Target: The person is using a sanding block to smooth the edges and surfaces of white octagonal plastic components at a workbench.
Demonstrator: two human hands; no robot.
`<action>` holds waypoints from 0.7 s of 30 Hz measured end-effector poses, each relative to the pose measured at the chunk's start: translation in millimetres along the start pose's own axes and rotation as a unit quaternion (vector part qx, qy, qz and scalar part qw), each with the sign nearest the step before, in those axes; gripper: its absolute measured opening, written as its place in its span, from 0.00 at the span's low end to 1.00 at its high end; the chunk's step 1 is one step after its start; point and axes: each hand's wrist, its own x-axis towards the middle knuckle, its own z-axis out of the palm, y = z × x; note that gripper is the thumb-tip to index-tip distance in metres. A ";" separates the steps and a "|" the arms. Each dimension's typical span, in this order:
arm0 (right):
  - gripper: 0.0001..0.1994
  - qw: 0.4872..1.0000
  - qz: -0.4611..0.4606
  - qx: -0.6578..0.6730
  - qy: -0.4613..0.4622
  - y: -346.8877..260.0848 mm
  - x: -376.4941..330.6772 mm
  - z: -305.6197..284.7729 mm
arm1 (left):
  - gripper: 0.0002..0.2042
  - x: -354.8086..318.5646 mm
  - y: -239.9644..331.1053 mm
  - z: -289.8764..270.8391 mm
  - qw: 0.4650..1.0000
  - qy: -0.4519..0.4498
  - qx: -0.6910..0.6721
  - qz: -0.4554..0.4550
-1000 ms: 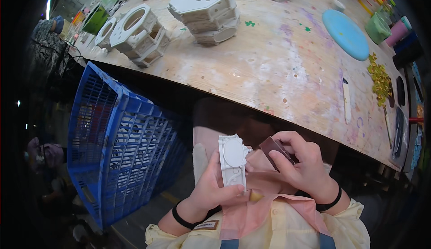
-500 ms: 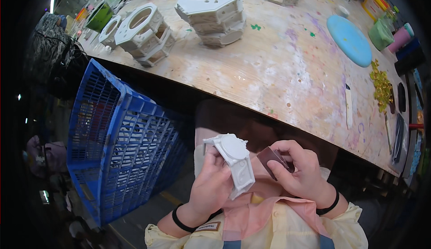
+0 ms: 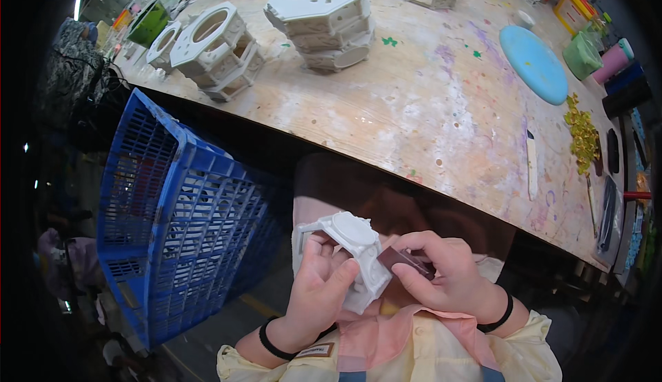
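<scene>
My left hand point(image 3: 323, 282) grips a white molded octagonal frame point(image 3: 355, 234) over my lap, its fingers reaching into the hollow middle. Raised ornament and a smooth oval panel show on the frame's sides. Between the thumb and fingers of my right hand point(image 3: 445, 272) is a folded piece of dark reddish-brown sandpaper point(image 3: 408, 263). Its left edge meets the frame's right side, or lies very close to it. Similar white frames stand stacked on the table, one tall stack point(image 3: 321, 20) at the middle and a shorter stack point(image 3: 215, 47) left of it.
A blue plastic crate point(image 3: 181, 175) stands at my left, below the worktable point(image 3: 414, 106). On the table's right lie a light blue oval disc point(image 3: 533, 63), a white-handled knife point(image 3: 532, 165) and a heap of small gold pieces point(image 3: 581, 134). A green container point(image 3: 583, 58) stands behind.
The sandpaper in my right hand has moved left, up to the frame. My left hand has tilted the frame and shifted it slightly left and down. The whole view has shifted a little.
</scene>
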 end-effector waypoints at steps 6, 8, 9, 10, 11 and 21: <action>0.09 0.988 0.009 -0.125 0.088 5.5 5.4 -3.1 | 0.28 -1.2 -2.1 -1.8 0.998 0.033 0.038 0.026; 0.09 0.996 0.024 -0.066 0.051 -3.8 3.9 -7.7 | 0.28 0.0 -2.3 -1.9 0.998 0.037 0.040 0.030; 0.09 0.999 0.026 -0.033 0.018 -7.6 3.1 -9.1 | 0.28 0.7 -2.6 -1.6 0.998 0.042 0.042 0.035; 0.09 1.000 -0.010 -0.021 0.020 -4.3 1.3 -2.7 | 0.28 1.0 -2.6 -0.2 0.998 0.041 0.042 0.034; 0.09 0.997 -0.044 -0.060 0.003 -0.7 0.4 -0.4 | 0.28 0.9 -2.0 2.4 0.998 0.039 0.046 0.036; 0.10 0.991 -0.100 -0.083 0.022 -1.6 3.2 -0.7 | 0.27 0.6 -2.4 5.0 0.995 0.042 0.082 0.048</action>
